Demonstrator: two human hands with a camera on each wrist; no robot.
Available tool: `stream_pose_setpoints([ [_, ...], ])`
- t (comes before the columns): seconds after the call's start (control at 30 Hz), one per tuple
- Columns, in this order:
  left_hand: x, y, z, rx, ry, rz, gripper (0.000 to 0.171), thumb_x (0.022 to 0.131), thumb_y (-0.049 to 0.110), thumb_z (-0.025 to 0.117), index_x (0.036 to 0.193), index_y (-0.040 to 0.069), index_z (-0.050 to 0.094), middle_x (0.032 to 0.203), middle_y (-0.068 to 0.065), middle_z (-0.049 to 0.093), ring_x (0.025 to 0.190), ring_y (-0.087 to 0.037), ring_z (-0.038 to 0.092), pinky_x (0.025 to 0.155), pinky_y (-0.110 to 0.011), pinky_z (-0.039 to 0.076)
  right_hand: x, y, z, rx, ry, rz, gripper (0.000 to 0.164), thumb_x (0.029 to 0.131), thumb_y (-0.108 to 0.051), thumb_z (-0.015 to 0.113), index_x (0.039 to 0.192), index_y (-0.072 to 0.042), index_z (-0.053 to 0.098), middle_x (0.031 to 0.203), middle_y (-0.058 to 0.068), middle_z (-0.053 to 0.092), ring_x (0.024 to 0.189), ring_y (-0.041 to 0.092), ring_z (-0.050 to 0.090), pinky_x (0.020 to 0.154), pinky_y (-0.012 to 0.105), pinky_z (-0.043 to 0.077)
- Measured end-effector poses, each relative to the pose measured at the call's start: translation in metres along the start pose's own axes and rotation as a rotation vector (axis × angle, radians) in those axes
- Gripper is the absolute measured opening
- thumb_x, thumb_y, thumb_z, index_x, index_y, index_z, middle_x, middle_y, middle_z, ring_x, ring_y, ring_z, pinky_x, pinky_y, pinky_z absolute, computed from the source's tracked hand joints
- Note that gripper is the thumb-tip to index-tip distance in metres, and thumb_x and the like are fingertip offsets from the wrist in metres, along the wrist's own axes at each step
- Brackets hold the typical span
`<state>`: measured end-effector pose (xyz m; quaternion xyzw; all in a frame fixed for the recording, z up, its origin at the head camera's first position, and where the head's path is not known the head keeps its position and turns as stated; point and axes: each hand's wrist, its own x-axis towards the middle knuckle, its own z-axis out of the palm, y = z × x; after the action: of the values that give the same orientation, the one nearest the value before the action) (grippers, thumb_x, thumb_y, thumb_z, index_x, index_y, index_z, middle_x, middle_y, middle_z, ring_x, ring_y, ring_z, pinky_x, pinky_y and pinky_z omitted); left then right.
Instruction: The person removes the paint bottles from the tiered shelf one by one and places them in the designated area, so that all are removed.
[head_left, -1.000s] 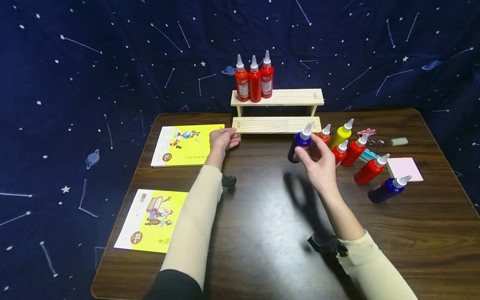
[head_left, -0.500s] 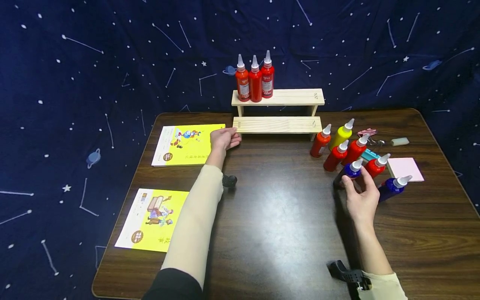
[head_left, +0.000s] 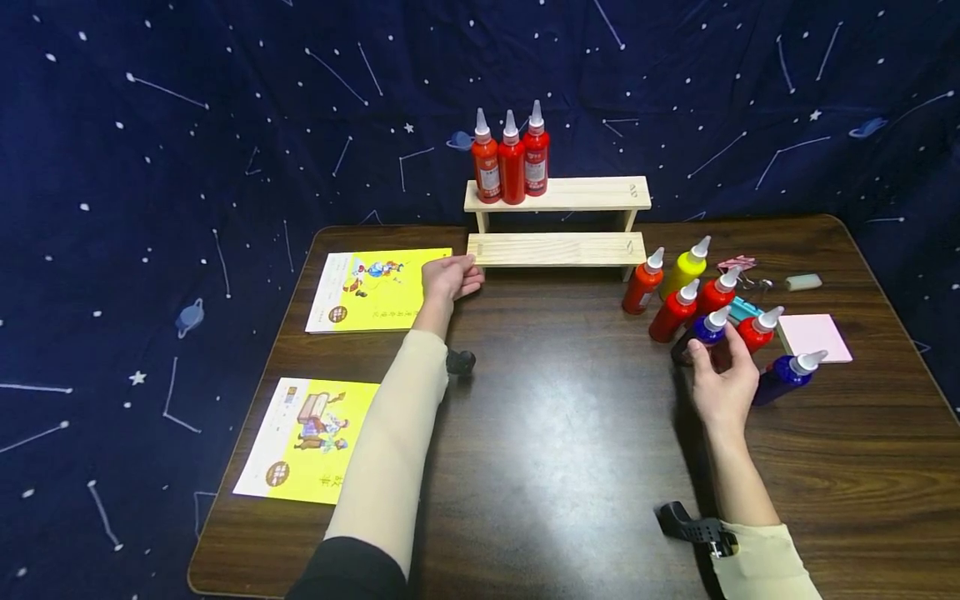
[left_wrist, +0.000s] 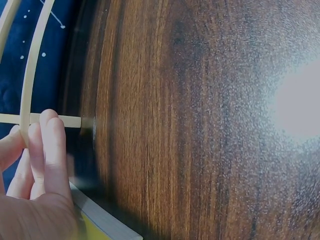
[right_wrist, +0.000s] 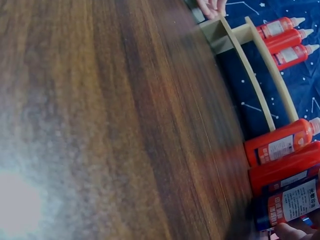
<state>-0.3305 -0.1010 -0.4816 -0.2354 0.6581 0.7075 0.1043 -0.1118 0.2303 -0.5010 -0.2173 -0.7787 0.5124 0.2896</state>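
Curling thumb and fingers round a dark-blue cylindrical plastic bottle (head_left: 702,332) with a white conical nozzle (head_left: 718,317), the right hand (head_left: 724,385) works at three o'clock on the brown wood-grain tabletop (head_left: 555,433); the left hand (head_left: 450,280) pinches a two-tier pale wooden shelf (head_left: 558,248) at twelve. Positioning the bottle beside glossy red bottles (head_left: 672,318) seems the step; next probably calls for steady lifting or clean release.

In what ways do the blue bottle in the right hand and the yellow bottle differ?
The blue bottle is dark; the yellow bottle is bright. The right hand holds the blue bottle; no hand touches the yellow bottle. The blue bottle is nearer, the yellow bottle farther back. Both have pointed white tops.
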Motion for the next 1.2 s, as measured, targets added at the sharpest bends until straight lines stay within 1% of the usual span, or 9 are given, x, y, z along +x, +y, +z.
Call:
stream_pose_setpoints([
  [0.23,-0.001,0.0,0.0,-0.003,0.001,0.001,0.031,0.086,0.019,0.073,0.111,0.003,0.068,0.086,-0.013,0.071,0.074,-0.021,0.072,0.069,-0.031,0.06,-0.001,-0.001,-0.004,-0.069,-0.009,0.028,0.051,0.088,-0.012,0.069,0.136,-0.009,0.054,0.123,0.015,0.063,0.092,0.008,0.057,0.089,0.019,0.053],
  [0.33,-0.001,0.0,-0.001,-0.005,0.005,0.003,0.031,0.086,0.019,0.072,0.112,0.003,0.068,0.089,-0.014,0.071,0.076,-0.021,0.072,0.07,-0.032,0.06,-0.001,-0.004,-0.005,-0.046,-0.005,0.027,0.053,0.087,-0.013,0.07,0.137,-0.013,0.053,0.126,0.013,0.062,0.1,0.019,0.06,0.089,0.021,0.053],
  [0.47,-0.002,0.001,-0.002,-0.006,0.006,-0.014,0.031,0.086,0.02,0.072,0.112,0.003,0.069,0.089,-0.013,0.071,0.077,-0.021,0.072,0.07,-0.031,0.06,-0.002,-0.013,-0.01,0.033,0.017,-0.001,0.053,0.087,-0.008,0.07,0.136,-0.013,0.054,0.129,0.01,0.061,0.111,0.021,0.059,0.092,0.024,0.053],
  [0.63,-0.002,0.002,-0.002,-0.012,0.005,-0.011,0.031,0.087,0.019,0.072,0.113,0.003,0.069,0.09,-0.014,0.071,0.08,-0.023,0.072,0.07,-0.031,0.06,-0.008,-0.048,-0.018,0.15,0.087,-0.114,0.05,0.087,0.0,0.066,0.135,-0.01,0.055,0.132,0.008,0.058,0.122,0.022,0.055,0.101,0.033,0.048],
  [0.73,-0.003,0.002,-0.002,-0.012,0.01,-0.004,0.03,0.087,0.019,0.072,0.112,0.003,0.069,0.09,-0.014,0.071,0.08,-0.023,0.072,0.069,-0.03,0.06,-0.013,-0.08,-0.019,0.219,0.132,-0.245,0.046,0.087,0.004,0.064,0.131,-0.005,0.057,0.131,0.011,0.058,0.122,0.025,0.054,0.103,0.036,0.046],
  [0.83,-0.003,0.002,-0.002,-0.013,0.008,0.0,0.03,0.087,0.018,0.071,0.112,0.003,0.069,0.09,-0.015,0.071,0.08,-0.023,0.072,0.07,-0.031,0.06,-0.014,-0.108,-0.017,0.281,0.126,-0.368,0.042,0.086,0.005,0.064,0.127,0.0,0.059,0.128,0.016,0.059,0.121,0.027,0.054,0.103,0.036,0.046],
  [0.9,-0.003,0.002,-0.002,-0.018,0.003,0.001,0.03,0.087,0.018,0.072,0.112,0.002,0.069,0.091,-0.016,0.071,0.08,-0.024,0.072,0.071,-0.032,0.06,-0.011,-0.119,-0.011,0.306,0.09,-0.423,0.041,0.084,0.007,0.064,0.125,0.003,0.059,0.126,0.018,0.059,0.12,0.028,0.054,0.102,0.036,0.047],
  [1.0,-0.001,0.001,-0.001,-0.02,-0.004,0.0,0.03,0.087,0.019,0.072,0.111,0.002,0.069,0.09,-0.016,0.071,0.079,-0.023,0.072,0.072,-0.033,0.06,-0.005,-0.132,0.002,0.298,-0.004,-0.43,0.044,0.083,0.008,0.064,0.126,0.003,0.059,0.126,0.017,0.059,0.12,0.026,0.054,0.102,0.038,0.048],
  [1.2,0.0,0.0,0.001,-0.015,-0.009,0.009,0.029,0.087,0.019,0.071,0.11,0.002,0.069,0.091,-0.016,0.071,0.075,-0.021,0.072,0.071,-0.032,0.06,0.015,-0.147,0.045,0.308,-0.297,-0.28,0.049,0.086,0.004,0.065,0.133,0.004,0.051,0.133,0.018,0.055,0.122,0.024,0.053,0.102,0.046,0.047],
])
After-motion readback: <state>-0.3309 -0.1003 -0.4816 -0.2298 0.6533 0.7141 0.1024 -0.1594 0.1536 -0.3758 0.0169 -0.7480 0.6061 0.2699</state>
